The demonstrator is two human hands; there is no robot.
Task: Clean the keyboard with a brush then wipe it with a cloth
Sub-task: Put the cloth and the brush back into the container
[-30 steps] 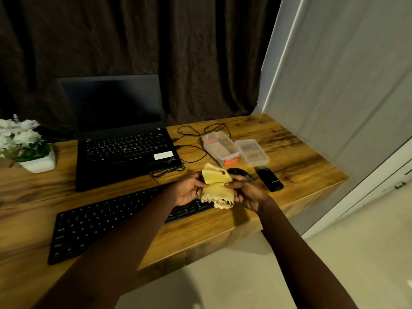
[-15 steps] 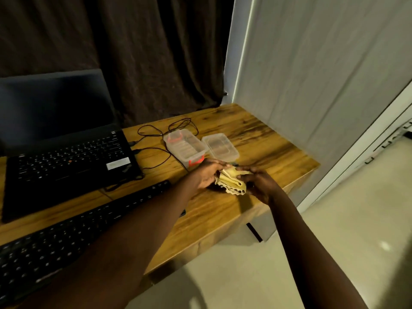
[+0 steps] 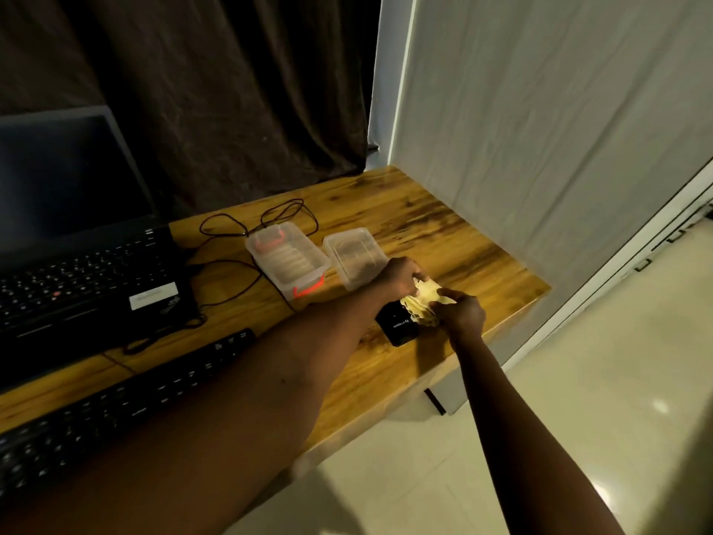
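Pinching the cloth (image 3: 420, 305) at centre right, left grip (image 3: 401, 276) and right grip (image 3: 461, 314) seemingly fold it for wiping.

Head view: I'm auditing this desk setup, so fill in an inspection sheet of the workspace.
Surface: wooden desk.
Job's things: black keyboard at front left; yellow cloth bunched over the desk's right end; brush not seen.
Clutter: open laptop, clear box, clear lid beside it, small black device by the cloth.
Hands: left hand and right hand both grip the cloth.
Cables: thin black cable looped behind the box.
Surroundings: dark curtain, pale wall, tiled floor.
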